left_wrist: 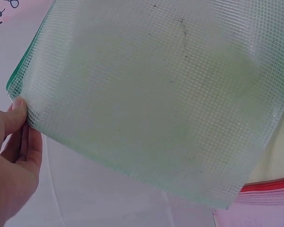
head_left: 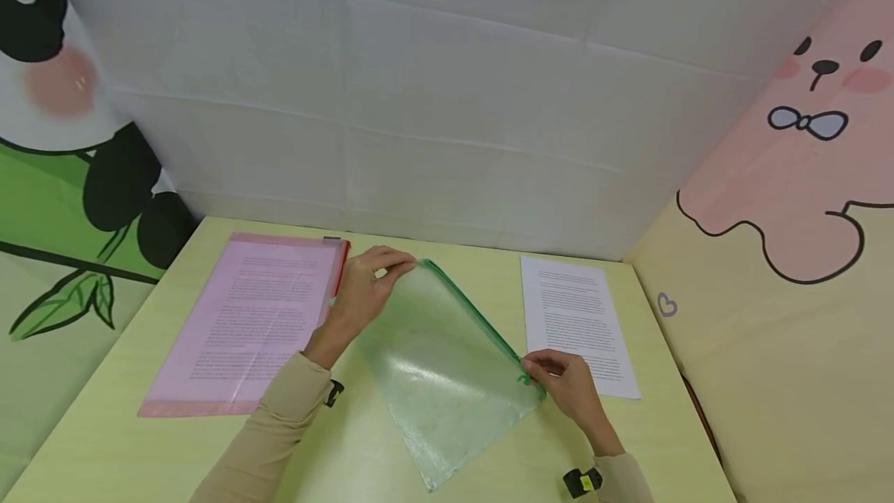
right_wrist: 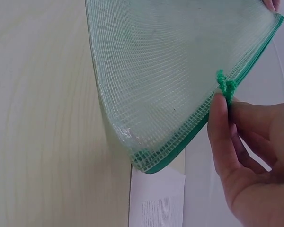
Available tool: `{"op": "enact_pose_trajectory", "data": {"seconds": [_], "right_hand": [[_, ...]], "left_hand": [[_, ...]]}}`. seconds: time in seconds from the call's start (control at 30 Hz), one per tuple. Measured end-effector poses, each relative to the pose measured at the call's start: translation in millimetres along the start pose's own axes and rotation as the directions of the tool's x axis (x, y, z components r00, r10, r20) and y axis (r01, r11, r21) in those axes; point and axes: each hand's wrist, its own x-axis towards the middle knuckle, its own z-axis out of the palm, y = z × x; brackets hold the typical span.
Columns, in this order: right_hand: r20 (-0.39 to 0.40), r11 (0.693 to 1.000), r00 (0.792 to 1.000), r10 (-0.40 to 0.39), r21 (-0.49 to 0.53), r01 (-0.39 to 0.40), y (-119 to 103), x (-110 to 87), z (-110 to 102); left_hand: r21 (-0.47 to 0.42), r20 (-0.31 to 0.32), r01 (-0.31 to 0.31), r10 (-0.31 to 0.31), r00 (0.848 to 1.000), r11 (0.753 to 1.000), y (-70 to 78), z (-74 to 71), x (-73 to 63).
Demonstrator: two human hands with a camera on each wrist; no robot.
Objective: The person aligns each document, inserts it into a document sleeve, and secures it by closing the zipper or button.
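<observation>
A translucent green mesh zipper pouch (head_left: 447, 379) is held up at a slant over the table, its dark green zipper edge (head_left: 471, 309) running from upper left down to the right. My left hand (head_left: 370, 282) pinches the pouch's far upper corner between thumb and fingers; the left wrist view shows that grip at the zipper end. With thumb and forefinger, my right hand (right_wrist: 248, 146) pinches the zipper edge at a green cord tie (right_wrist: 227, 85) near the other end. The pouch's lower corner hangs toward the table's front.
On the left of the table (head_left: 335, 456) lies a pink zipper pouch (head_left: 251, 317) with a printed sheet inside and a red zipper. A white printed sheet (head_left: 576, 324) lies at the right. Pale wall sheets with cartoon animals (head_left: 817, 138) enclose the table.
</observation>
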Motion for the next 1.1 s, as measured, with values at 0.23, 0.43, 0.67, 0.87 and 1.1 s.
{"op": "enact_pose_trajectory", "data": {"seconds": [0.23,0.43,0.67,0.87,1.1], "right_hand": [[0.005,1.000,1.000,0.025,-0.008,-0.025,-14,-2.7,-2],[0.015,1.000,1.000,0.025,-0.007,-0.025,-21,-5.2,-3],[0.016,1.000,1.000,0.026,-0.013,-0.026,-28,-5.5,-3],[0.019,0.998,0.998,0.063,-0.010,-0.063,-10,-2.7,-4],[0.005,0.993,0.993,0.114,0.028,-0.114,0,-3.7,-7]], "left_hand": [[0.016,0.012,0.021,-0.021,1.000,1.000,2.9,-0.8,0.3],[0.006,0.015,0.012,-0.012,1.000,1.000,2.7,-0.2,-0.3],[-0.007,0.011,-0.008,0.008,1.000,1.000,1.2,-0.1,-1.1],[-0.006,0.009,-0.029,0.029,1.000,1.000,0.7,-0.1,-0.8],[0.007,-0.010,-0.016,0.016,1.000,1.000,0.2,-8.5,0.5]]}}
